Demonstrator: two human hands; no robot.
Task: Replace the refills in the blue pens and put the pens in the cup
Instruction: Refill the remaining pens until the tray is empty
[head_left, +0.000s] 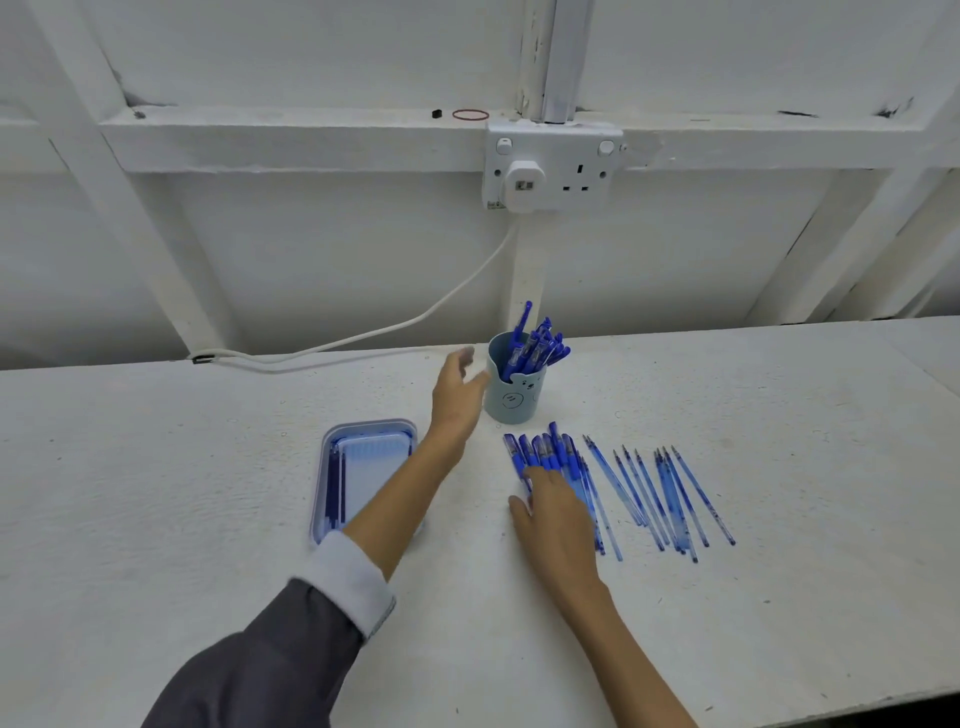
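Observation:
A pale blue cup (514, 397) stands at the back of the table with several blue pens (535, 345) upright in it. My left hand (460, 387) hovers just left of the cup, fingers relaxed and empty, blurred. In front of the cup lies a row of several blue pens (540, 452). My right hand (553, 506) rests flat on the near ends of those pens, fingers straight. To their right lie several thin blue refills (665, 499), fanned out. A clear blue tray (363, 467) to the left holds a few dark refills (335, 488).
A white cable (363, 340) runs along the table's back edge up to a wall socket (553, 166). The table's front edge (831, 709) shows at the lower right. A white framed wall stands close behind the cup.

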